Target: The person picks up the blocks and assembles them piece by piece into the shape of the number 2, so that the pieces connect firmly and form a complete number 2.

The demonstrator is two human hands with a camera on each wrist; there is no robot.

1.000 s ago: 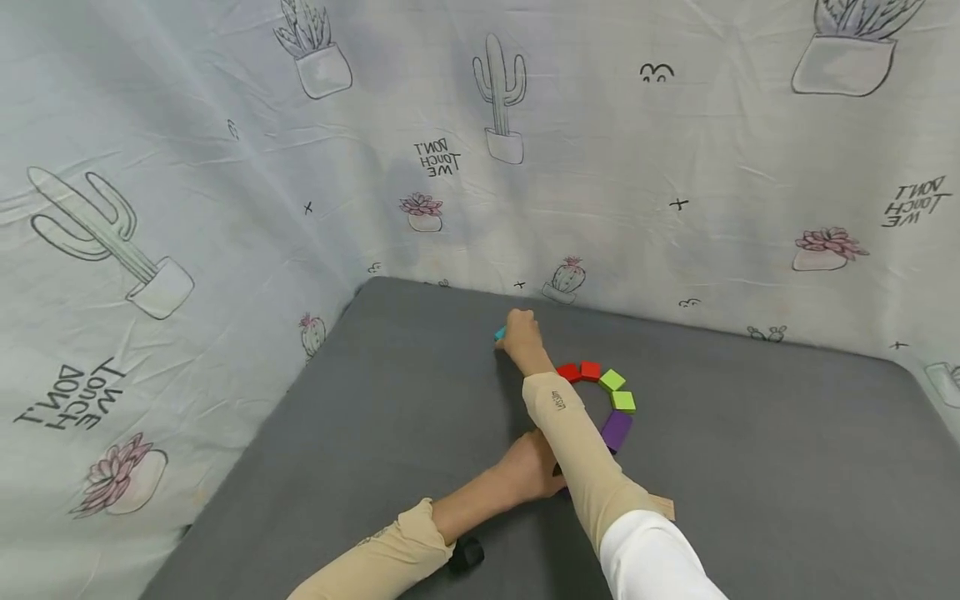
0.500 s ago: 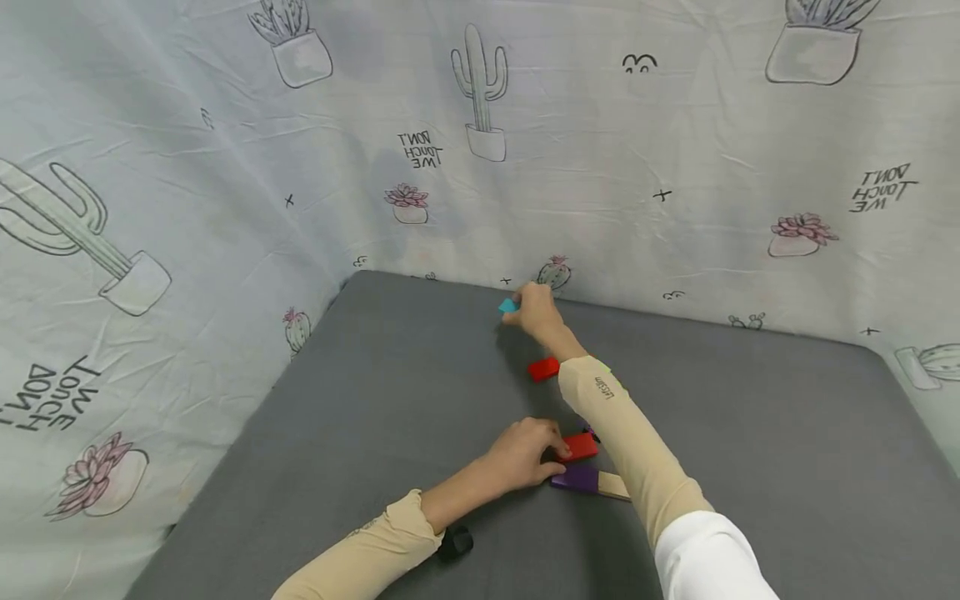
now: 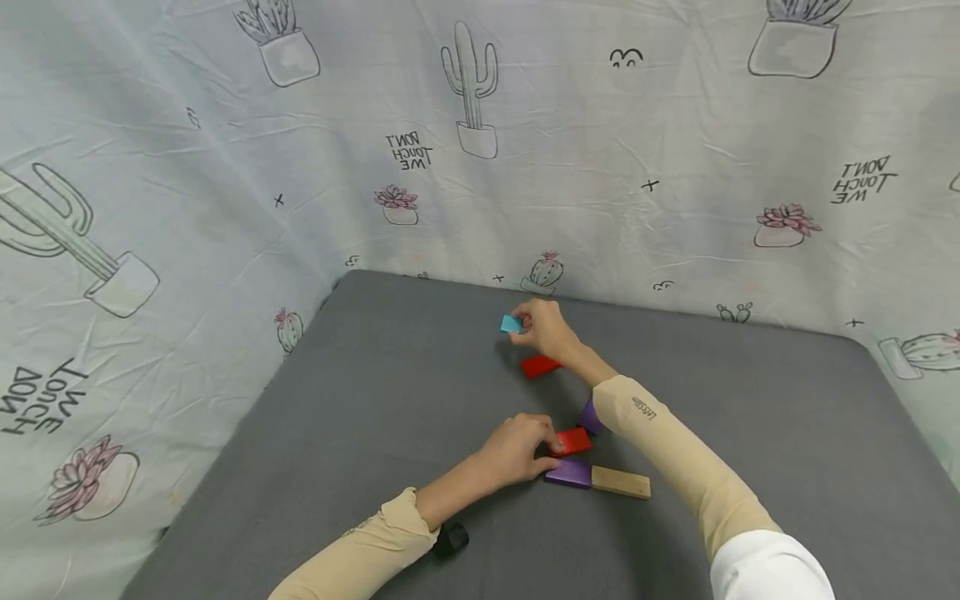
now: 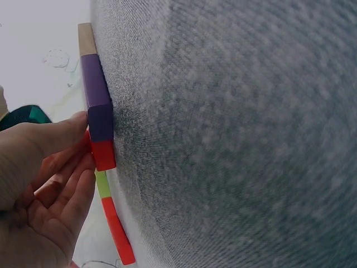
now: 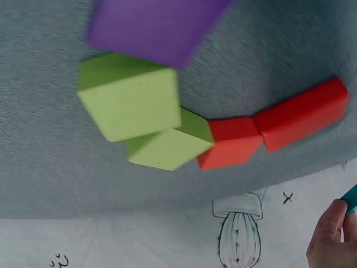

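Observation:
In the head view my right hand (image 3: 551, 329) pinches a small cyan block (image 3: 511, 324) between thumb and fingers, beyond a red block (image 3: 540, 366) on the grey surface. At the right wrist view's corner, fingers hold the same block. My left hand (image 3: 510, 450) touches two blocks: its thumb is at the end of a purple block (image 3: 568, 473), its fingertips rest on a red block (image 3: 572, 442). A natural wood block (image 3: 621, 482) adjoins the purple one. The right wrist view shows a curved row: a purple block (image 5: 159, 28), two lime blocks (image 5: 134, 109) and two red blocks (image 5: 304, 116).
A grey cloth surface (image 3: 390, 375) lies under everything. Behind it and to the left hangs a white curtain (image 3: 585, 150) printed with cacti. By the left sleeve sits a small black object (image 3: 452, 540). Another purple block (image 3: 589, 416) is partly behind the right sleeve.
My right hand, with the cyan block, rises and then comes down a little. Its forearm has swung right, uncovering the red, purple and wood blocks near my left hand. The head view has shifted slightly.

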